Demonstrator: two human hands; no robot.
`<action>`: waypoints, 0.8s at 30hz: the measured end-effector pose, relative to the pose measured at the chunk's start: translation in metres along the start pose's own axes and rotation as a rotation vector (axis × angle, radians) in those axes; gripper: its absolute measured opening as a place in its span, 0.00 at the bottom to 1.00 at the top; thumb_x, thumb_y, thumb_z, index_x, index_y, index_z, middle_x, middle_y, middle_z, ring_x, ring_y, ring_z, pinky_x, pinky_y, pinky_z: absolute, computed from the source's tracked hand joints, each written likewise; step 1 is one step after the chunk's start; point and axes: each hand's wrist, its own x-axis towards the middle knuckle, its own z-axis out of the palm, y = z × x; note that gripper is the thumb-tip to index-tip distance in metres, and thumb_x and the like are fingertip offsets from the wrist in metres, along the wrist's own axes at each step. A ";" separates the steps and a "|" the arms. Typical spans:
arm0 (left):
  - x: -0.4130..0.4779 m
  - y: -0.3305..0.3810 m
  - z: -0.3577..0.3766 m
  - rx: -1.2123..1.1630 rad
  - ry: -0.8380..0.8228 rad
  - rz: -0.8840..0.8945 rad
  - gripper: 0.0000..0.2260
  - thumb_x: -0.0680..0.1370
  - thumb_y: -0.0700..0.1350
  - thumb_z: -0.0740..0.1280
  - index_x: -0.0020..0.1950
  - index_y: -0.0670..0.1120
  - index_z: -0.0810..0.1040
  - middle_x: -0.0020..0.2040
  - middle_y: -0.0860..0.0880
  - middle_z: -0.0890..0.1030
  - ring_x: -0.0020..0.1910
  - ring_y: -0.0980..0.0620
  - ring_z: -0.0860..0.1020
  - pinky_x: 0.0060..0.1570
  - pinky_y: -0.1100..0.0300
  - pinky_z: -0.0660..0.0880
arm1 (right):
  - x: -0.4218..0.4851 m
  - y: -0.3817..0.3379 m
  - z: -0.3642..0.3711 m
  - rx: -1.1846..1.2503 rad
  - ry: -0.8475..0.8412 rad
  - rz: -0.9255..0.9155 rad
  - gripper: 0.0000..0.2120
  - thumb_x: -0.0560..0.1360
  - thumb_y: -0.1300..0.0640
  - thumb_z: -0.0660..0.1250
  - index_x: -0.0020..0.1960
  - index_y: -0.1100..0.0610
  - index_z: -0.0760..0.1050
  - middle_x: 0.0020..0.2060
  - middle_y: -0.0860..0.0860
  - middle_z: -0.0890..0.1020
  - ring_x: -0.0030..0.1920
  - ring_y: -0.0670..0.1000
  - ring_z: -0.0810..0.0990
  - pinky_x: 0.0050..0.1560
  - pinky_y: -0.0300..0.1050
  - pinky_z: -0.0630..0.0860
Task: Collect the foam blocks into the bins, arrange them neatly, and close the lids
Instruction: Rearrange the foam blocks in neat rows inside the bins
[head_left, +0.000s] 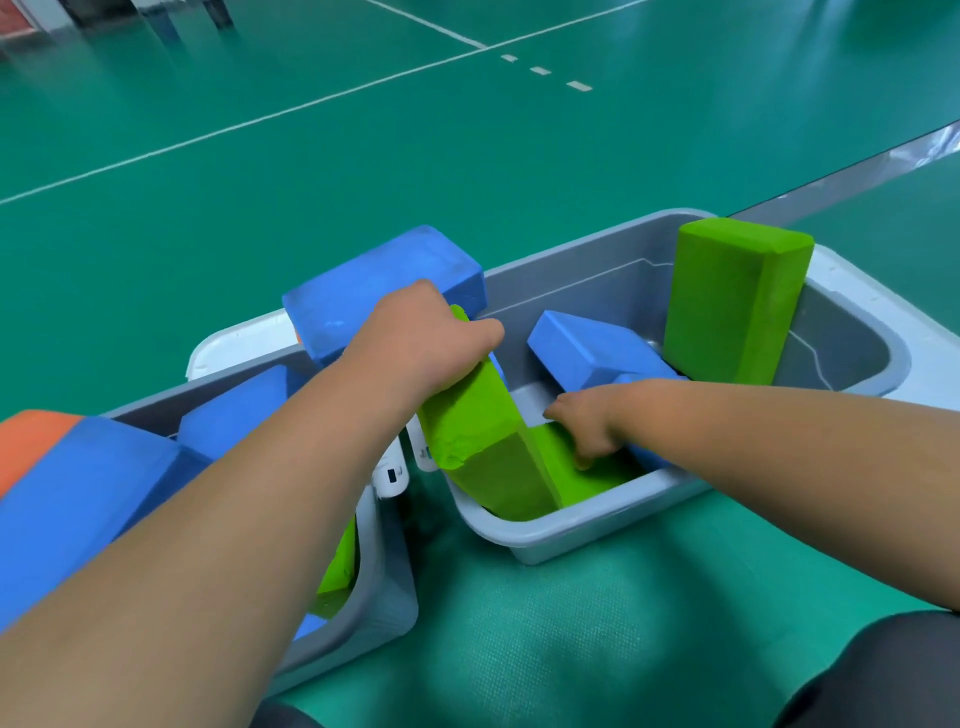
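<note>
- A dark-clad knee sits at the near right edge, on the green floor.
- The left bin, grey, lies near left. The left forearm crosses over it.
- A near blue block sticks up out of the left bin's near-left part, with an orange block just beside it on the left. A low green block shows deep inside by the right wall.
- The right bin, grey, stands just right of the left bin, set at an angle, with a narrow gap between them.
- The flat green block lies on the bottom at the right bin's near end.
- The right hand reaches down into that end, its bent fingertips touching the flat green block. I cannot tell whether they grip it.
- The tilted green block leans in the right bin's near-left corner, its lower end down inside beside the flat one.
- The left hand is wrapped over the upper end of the tilted green block, fingers curled round it.
- A small blue block lies slanted in the middle of the right bin.
- An upright green block stands at the right bin's far end, rising above the rim.
- A big blue block rests high over the left bin's far end.
- A white lid shows behind the right bin, on its right.
</note>
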 end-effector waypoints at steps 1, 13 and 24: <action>-0.003 0.002 -0.008 0.000 0.022 0.008 0.17 0.72 0.60 0.67 0.51 0.48 0.77 0.46 0.49 0.79 0.46 0.47 0.78 0.36 0.56 0.69 | 0.002 0.001 0.000 0.007 -0.003 -0.004 0.42 0.71 0.47 0.77 0.80 0.54 0.62 0.75 0.53 0.69 0.71 0.59 0.74 0.69 0.58 0.73; -0.021 0.007 -0.069 -0.038 0.121 0.081 0.11 0.74 0.56 0.66 0.53 0.58 0.84 0.50 0.56 0.82 0.49 0.50 0.78 0.39 0.66 0.68 | 0.019 -0.010 -0.003 0.268 -0.015 -0.115 0.48 0.64 0.28 0.71 0.79 0.47 0.64 0.73 0.49 0.72 0.69 0.56 0.76 0.69 0.57 0.74; -0.016 0.010 -0.067 -0.033 0.137 0.088 0.13 0.75 0.54 0.67 0.57 0.59 0.83 0.53 0.54 0.78 0.53 0.49 0.76 0.40 0.59 0.68 | 0.004 -0.016 -0.004 0.143 0.089 -0.038 0.42 0.69 0.31 0.68 0.77 0.49 0.63 0.67 0.52 0.71 0.66 0.60 0.75 0.62 0.57 0.75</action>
